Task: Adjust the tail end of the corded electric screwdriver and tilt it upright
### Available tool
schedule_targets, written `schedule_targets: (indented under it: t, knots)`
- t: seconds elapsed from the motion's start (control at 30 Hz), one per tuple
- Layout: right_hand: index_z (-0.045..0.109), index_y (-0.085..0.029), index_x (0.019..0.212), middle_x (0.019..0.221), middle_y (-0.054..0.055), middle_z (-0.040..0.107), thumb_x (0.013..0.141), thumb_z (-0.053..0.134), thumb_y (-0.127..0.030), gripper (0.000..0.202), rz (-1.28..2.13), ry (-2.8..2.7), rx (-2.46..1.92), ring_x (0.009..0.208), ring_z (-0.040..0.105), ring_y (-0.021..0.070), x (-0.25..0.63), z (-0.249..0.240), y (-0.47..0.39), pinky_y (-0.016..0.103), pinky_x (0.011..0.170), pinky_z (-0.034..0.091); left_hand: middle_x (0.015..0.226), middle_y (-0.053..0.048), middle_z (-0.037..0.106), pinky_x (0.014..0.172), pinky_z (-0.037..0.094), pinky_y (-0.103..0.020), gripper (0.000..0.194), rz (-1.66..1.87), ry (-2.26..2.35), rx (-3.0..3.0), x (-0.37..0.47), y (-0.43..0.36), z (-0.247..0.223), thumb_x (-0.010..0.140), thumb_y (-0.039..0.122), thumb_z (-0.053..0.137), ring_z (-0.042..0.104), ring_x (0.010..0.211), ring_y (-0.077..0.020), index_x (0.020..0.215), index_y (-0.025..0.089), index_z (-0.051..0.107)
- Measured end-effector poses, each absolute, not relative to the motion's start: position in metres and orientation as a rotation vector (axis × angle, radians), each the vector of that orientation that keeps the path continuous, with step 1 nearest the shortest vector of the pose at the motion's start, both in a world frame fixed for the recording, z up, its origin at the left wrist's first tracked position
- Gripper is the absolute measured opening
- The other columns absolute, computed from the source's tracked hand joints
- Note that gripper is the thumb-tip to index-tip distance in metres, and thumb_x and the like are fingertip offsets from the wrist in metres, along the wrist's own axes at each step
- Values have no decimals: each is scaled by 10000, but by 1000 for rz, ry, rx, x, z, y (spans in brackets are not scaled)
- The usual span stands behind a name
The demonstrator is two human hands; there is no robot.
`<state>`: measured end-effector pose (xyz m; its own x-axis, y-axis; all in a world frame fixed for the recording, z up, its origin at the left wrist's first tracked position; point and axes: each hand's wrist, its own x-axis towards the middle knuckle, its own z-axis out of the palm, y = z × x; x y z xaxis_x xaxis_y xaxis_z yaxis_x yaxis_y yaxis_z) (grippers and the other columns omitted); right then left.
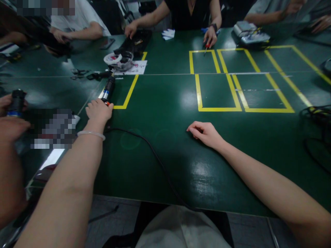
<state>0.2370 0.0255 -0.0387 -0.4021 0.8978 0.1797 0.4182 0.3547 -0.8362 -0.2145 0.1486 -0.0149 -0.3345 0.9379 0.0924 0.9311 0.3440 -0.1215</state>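
Note:
My left hand (99,111) is stretched out to the far left of the green table and closed around the lower end of a black electric screwdriver (108,89) with a blue band. Its tip points away from me, towards a white paper sheet and tape rolls. A bit of red shows beside my fingers. From near that hand a black cord (155,148) runs across the table to its front edge. My right hand (205,133) rests on the tabletop with its fingers curled in, and nothing shows in them.
Yellow tape outlines (219,109) mark the table. Tape rolls (119,60) lie on a paper sheet (139,67) near a black tray. Cables (319,120) lie at right. Co-workers sit opposite, one holding a red screwdriver (207,45); a person at left grips a black tool (17,102).

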Motion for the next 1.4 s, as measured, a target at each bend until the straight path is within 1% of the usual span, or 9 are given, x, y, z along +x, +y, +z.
schedule_targets:
  t: [0.17,0.3,0.47,0.63,0.87,1.13,1.23,1.33,1.4]
  knots:
    - [706,-153,899,609,-10,594,956,545,-300,225,963,-1975,-1146,545,526,124,236,-38,26,252,565,368,1434,-232,429,1038,306,-510,860,25,-2461,-1737,-215,145,-14,1020,690,135,415,1231,-309,1382,-65,332]
    - [706,-151,898,601,-11,591,954,542,-297,227,968,-1976,-1148,547,527,125,235,-38,27,251,567,369,1420,-234,440,1031,337,-521,715,-39,-2427,-1755,-207,139,-16,1067,565,180,434,1247,-322,1375,-59,347]
    - [705,-147,888,610,-9,591,951,540,-304,236,973,-1982,-1143,546,523,121,233,-39,27,249,564,364,1356,-278,528,994,421,-501,560,-31,-2385,-1675,-187,130,-19,1038,436,350,517,1232,-374,1349,-21,443]
    - [706,-149,888,612,-7,593,950,539,-295,230,967,-1990,-1141,553,531,125,233,-39,27,251,569,367,1266,-267,600,936,475,-485,514,-14,-2301,-1751,-153,107,-20,1008,420,391,576,1165,-396,1310,20,509]
    - [707,-150,886,614,-7,599,954,540,-286,225,960,-1983,-1135,546,534,123,234,-39,27,250,562,366,1161,-211,633,822,498,-424,486,21,-2062,-2052,-85,62,-13,1041,439,350,622,1025,-358,1306,67,518]
    - [703,-155,890,640,-10,612,964,553,-273,205,896,-2000,-1073,541,531,110,235,-39,24,241,551,374,1149,-164,623,803,477,-378,462,-26,-1804,-2358,-7,25,-10,1040,404,455,610,1011,-296,1375,88,497]
    - [694,-163,989,667,-18,610,950,580,-262,156,855,-1997,-1023,547,529,105,234,-38,23,233,555,395,1156,-143,621,820,476,-386,465,-51,-1739,-2457,16,16,-10,1038,398,476,605,1026,-290,1393,97,496]
    - [657,-180,1169,698,-28,614,932,612,-258,253,847,-2015,-961,563,538,108,233,-38,22,229,568,422,1185,-138,617,838,479,-389,476,-60,-1702,-2543,33,9,-8,1039,390,484,602,1047,-281,1416,99,480]
    - [649,-185,1198,709,-26,617,933,617,-265,278,867,-2039,-931,569,543,110,232,-38,22,230,569,428,1206,-139,613,849,481,-387,493,-57,-1682,-2587,39,5,-7,1032,380,501,599,1066,-280,1433,95,464]
